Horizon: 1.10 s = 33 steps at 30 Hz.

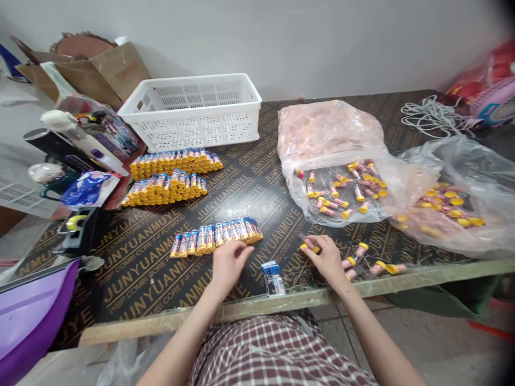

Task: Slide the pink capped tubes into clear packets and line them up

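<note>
My left hand (pixel 232 264) rests at the near side of a row of blue-labelled tubes with yellow caps (pixel 209 239); its fingers are pressed together and hide whatever they touch. My right hand (pixel 326 259) pinches a small clear tube with a yellow cap and pink contents (pixel 309 245). Between the hands lies a small stack of blue and clear labels (pixel 273 277). Several loose yellow-capped tubes (pixel 378 267) lie to the right of my right hand. Two stacked piles of labelled tubes (pixel 164 187) stand at the back left.
Behind the piles is a white plastic basket (pixel 201 120). Open plastic bags of tubes (pixel 333 134) cover the right side. Bottles (pixel 60 150), a tape dispenser (pixel 80 230) and a purple tray (pixel 36 316) are at the left. A cable (pixel 432 115) lies at the back right.
</note>
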Available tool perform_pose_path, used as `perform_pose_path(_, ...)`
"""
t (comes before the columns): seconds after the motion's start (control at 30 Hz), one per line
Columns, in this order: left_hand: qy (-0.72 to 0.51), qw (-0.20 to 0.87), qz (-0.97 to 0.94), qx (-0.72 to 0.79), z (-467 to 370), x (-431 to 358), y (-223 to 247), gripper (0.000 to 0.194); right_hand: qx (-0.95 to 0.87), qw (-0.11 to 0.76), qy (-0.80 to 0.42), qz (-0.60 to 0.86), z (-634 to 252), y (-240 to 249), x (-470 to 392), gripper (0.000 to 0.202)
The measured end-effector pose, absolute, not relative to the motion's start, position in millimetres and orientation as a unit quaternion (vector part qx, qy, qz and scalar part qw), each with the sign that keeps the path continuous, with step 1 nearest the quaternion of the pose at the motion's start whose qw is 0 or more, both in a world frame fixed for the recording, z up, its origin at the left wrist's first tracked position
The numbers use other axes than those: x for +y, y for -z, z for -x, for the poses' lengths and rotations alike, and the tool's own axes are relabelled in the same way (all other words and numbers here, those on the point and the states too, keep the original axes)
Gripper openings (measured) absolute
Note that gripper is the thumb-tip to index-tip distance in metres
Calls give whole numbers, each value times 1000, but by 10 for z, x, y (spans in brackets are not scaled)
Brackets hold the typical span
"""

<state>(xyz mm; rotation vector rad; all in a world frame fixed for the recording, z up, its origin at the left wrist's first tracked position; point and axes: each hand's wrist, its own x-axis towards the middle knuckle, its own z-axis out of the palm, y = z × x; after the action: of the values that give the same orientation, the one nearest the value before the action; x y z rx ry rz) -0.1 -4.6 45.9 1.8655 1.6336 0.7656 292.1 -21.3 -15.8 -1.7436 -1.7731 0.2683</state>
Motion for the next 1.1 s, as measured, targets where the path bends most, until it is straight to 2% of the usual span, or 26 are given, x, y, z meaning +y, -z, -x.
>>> perform_pose_path(0.07,-211,325,-729,564,-250,-113,-363,22,-674,321,-94,659,-2900,118,-234,21)
perform_pose_path(0.23,-118,341,-753,550,-480,-178,-149,14,-680,321,-72,655,-2917,14,-336,21)
perform_pose_path(0.4,-122,366,-736,557,-442,-168,-108,11,-688,297,-60,659,-2965,23,-415,24)
perform_pose_path(0.63,-126,325,-760,548,-436,-207,-117,13,-715,242,-56,654,-2910,70,-423,20)
perform_pose_path(0.8,-193,324,-738,559,-404,-235,-146,8,-729,210,-52,649,-2828,61,-407,18)
perform_pose_path(0.97,-285,502,-609,544,-384,-219,-202,11,-744,200,-103,628,-2781,-31,-395,25)
perform_pose_path(1.1,-320,584,-533,523,-408,-193,-245,15,-747,193,-159,616,-2751,-112,-316,15)
